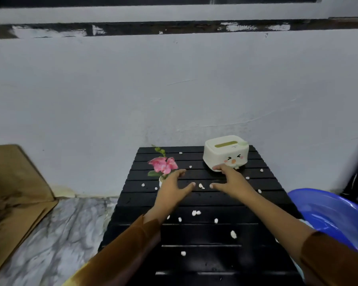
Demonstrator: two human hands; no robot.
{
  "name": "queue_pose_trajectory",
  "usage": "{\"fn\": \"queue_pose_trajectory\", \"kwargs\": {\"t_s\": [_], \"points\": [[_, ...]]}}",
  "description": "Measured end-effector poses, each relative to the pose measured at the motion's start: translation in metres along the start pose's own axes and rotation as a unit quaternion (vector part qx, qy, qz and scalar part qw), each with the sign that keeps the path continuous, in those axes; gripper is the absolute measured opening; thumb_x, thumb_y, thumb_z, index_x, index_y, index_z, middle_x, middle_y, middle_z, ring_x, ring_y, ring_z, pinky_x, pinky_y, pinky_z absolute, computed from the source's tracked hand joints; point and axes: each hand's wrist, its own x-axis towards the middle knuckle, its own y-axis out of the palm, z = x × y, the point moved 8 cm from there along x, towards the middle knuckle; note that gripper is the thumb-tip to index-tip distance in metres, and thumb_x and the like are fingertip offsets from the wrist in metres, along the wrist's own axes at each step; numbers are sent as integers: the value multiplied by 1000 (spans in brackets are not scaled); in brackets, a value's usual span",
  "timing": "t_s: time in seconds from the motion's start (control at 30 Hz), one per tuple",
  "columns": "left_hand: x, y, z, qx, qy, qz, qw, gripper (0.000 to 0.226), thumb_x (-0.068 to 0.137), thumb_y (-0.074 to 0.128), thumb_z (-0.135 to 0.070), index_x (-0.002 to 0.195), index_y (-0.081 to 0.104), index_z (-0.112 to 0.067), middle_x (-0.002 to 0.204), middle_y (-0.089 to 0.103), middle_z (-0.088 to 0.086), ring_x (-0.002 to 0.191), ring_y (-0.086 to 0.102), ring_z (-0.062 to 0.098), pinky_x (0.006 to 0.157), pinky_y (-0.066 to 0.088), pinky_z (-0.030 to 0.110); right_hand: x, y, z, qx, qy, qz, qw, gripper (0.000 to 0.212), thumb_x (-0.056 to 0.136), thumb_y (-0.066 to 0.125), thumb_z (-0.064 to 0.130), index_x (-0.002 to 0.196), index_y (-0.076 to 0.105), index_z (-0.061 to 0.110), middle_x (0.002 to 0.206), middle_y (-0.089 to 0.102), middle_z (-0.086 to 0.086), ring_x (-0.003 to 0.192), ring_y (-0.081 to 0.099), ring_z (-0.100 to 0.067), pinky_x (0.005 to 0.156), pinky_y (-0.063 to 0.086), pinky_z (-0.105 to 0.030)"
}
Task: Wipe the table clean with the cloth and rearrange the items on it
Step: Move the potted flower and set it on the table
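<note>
A black slatted table (196,259) stands against a white wall, strewn with several small white crumbs (233,234). At its far left a small white pot with pink flowers (163,165) stands; at its far right sits a cream tissue box (225,152) with a cartoon face. My left hand (174,186) hovers open beside the flower pot, fingers spread. My right hand (229,180) is open too, its fingertips at the lower front of the tissue box; I cannot tell whether they touch it. No cloth is in view.
A blue plastic basin (329,213) sits to the right of the table. Flattened cardboard (15,193) leans at the left over a marble-patterned floor (60,234). The wall rises directly behind the table.
</note>
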Motion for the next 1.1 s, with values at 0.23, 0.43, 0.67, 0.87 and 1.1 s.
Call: {"fn": "queue_pose_trajectory", "kwargs": {"t_s": [0.23, 0.43, 0.67, 0.87, 1.1], "points": [[-29, -71, 51, 158, -21, -15, 987, 60, 85, 63, -36, 137, 46, -13, 139, 52, 7, 129, 47, 21, 103, 38, 30, -4, 70, 23, -36, 19, 59, 997, 59, 80, 71, 26, 131, 45, 13, 139, 44, -8, 128, 43, -23, 100, 38, -32], [-21, -101, 101, 243, -55, 2, 968, 68, 87, 58, -42, 143, 37, -8, 147, 44, 11, 137, 38, 25, 114, 30, 34, 19, 119, 34, -45, 25, 77, 996, 64, 78, 73, 30, 132, 44, 11, 140, 45, -8, 130, 40, -25, 103, 37, -34], [5, -98, 147, 293, -76, 45, 952, 77, 89, 48, -55, 147, 28, -9, 153, 34, 8, 142, 30, 23, 118, 26, 36, 59, 153, 24, -55, 73, 5, 996, 63, 76, 74, 33, 128, 48, 12, 134, 51, -11, 127, 42, -32, 102, 37, -44], [24, -86, 173, 294, -84, 72, 949, 82, 89, 46, -55, 151, 16, -10, 158, 22, 6, 147, 20, 21, 120, 21, 35, 86, 168, 18, -17, 85, -54, 995, 52, 74, 75, 30, 118, 53, 12, 123, 56, -8, 122, 43, -31, 100, 34, -41], [48, -77, 189, 298, -95, 79, 947, 83, 90, 41, -59, 152, 12, -13, 162, 9, 4, 150, 6, 21, 122, 15, 39, 116, 175, 11, 89, 59, -66, 992, 35, 65, 79, 25, 94, 65, 11, 99, 69, -10, 107, 57, -35, 91, 49, -48]]}}
